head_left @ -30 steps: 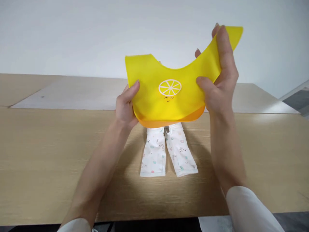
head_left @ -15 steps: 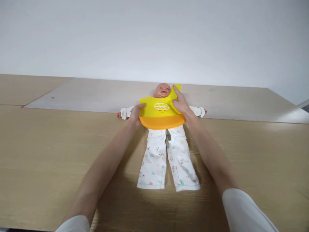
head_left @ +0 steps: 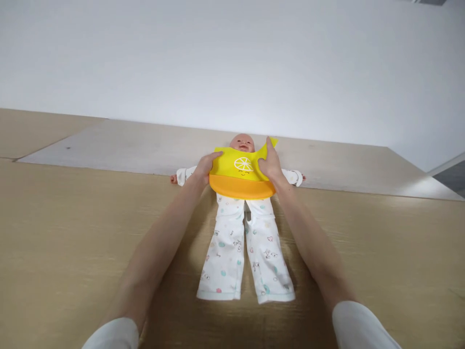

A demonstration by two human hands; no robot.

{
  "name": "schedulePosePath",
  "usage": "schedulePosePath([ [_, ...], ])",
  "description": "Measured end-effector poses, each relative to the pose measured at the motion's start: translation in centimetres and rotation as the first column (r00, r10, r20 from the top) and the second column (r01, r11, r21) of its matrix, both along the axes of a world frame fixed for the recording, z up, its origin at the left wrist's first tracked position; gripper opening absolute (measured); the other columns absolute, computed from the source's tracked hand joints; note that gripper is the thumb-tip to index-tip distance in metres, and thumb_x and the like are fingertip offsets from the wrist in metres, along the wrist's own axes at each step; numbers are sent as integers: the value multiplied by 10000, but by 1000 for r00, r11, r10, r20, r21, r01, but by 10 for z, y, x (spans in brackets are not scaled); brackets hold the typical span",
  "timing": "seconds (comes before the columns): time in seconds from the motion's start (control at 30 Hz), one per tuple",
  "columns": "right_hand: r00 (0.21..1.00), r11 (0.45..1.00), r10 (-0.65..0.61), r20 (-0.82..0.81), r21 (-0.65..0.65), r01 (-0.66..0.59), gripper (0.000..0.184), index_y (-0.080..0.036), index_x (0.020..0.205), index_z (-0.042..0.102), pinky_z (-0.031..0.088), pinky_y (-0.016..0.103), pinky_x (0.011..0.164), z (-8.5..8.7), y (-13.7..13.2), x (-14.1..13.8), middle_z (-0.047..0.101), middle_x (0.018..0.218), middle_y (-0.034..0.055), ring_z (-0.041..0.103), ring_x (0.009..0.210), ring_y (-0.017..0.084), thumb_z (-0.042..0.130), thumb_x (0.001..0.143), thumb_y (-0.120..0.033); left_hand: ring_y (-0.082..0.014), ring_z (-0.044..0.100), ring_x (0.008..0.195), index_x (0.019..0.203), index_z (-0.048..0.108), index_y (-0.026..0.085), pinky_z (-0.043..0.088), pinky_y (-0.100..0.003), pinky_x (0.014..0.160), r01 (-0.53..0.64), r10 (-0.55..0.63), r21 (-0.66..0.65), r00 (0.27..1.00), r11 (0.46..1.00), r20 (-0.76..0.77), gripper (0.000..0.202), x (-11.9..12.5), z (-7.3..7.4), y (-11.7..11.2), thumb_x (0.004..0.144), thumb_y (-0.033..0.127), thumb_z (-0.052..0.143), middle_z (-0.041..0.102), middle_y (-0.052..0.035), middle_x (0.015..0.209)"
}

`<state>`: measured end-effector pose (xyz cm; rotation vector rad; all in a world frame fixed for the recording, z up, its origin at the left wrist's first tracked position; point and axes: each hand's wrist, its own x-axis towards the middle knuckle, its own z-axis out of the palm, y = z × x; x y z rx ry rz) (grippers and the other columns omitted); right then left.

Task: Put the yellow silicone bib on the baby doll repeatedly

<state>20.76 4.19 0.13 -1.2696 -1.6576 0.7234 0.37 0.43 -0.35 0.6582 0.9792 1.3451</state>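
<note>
A baby doll (head_left: pixel 242 143) in white patterned pyjamas (head_left: pixel 245 252) lies on its back on a wooden table (head_left: pixel 65 232), head away from me. A yellow bib (head_left: pixel 241 170) with a lemon print and an orange pocket rests on its chest. My left hand (head_left: pixel 204 167) grips the bib's left edge, thumb on top. My right hand (head_left: pixel 271 162) grips the right side, with the bib's right neck strap sticking up beside its fingers.
A paler board (head_left: pixel 119 148) lies on the table behind the doll, up to a white wall. The table's right end drops off toward a grey floor (head_left: pixel 452 177). My white sleeves show at the bottom edge.
A second ago I held the bib up in front of me, hiding the doll's upper body. It has since gone down onto the doll's chest, both hands still on it.
</note>
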Motion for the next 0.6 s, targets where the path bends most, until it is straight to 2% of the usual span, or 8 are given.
schedulePosePath([
  [0.13, 999, 998, -42, 25, 53, 41, 1059, -93, 1588, 19, 217, 492, 1275, -2, -7, -4, 121, 1620, 95, 160, 1530, 273, 465, 628, -83, -200, 664, 685, 816, 650, 169, 538, -304, 662, -82, 92, 146, 994, 986, -66, 215, -1, -4, 6, 603, 178, 671, 704, -25, 744],
  [0.27, 997, 994, -39, 71, 109, 31, 1077, -117, 1593, 3, 256, 488, 1268, -4, -10, -7, 87, 1627, 78, 212, 1513, 292, 463, 620, -67, -138, 582, 574, 662, 560, 178, 454, -250, 560, -196, 244, 312, 962, 930, -125, 161, -3, -2, 4, 556, 132, 673, 628, 21, 641],
  [0.33, 996, 998, -31, 83, 59, 27, 1077, -111, 1594, 12, 272, 484, 1263, -8, -6, -7, 102, 1625, 79, 249, 1499, 294, 472, 620, -69, -129, 552, 539, 616, 529, 179, 426, -245, 526, -215, 273, 287, 945, 934, -181, 150, -4, -3, 4, 561, 135, 662, 604, 26, 599],
  [0.47, 997, 988, -40, 61, -144, 49, 1024, -39, 1583, 95, 255, 413, 1280, -16, 6, -4, 207, 1601, 99, 293, 1487, 262, 496, 642, -88, -123, 521, 510, 571, 516, 178, 407, -250, 512, -227, 249, 108, 927, 968, -282, 119, -4, -11, 10, 571, 121, 620, 563, 32, 528],
  [0.6, 996, 962, -76, -52, -268, 59, 932, -70, 1556, 241, 376, 407, 1210, -18, 12, -1, 354, 1538, 112, 454, 1382, 267, 552, 682, -163, -116, 543, 531, 586, 549, 168, 410, -236, 527, -209, 222, 76, 927, 975, -302, 94, -8, -20, 21, 580, 114, 625, 592, 29, 552],
])
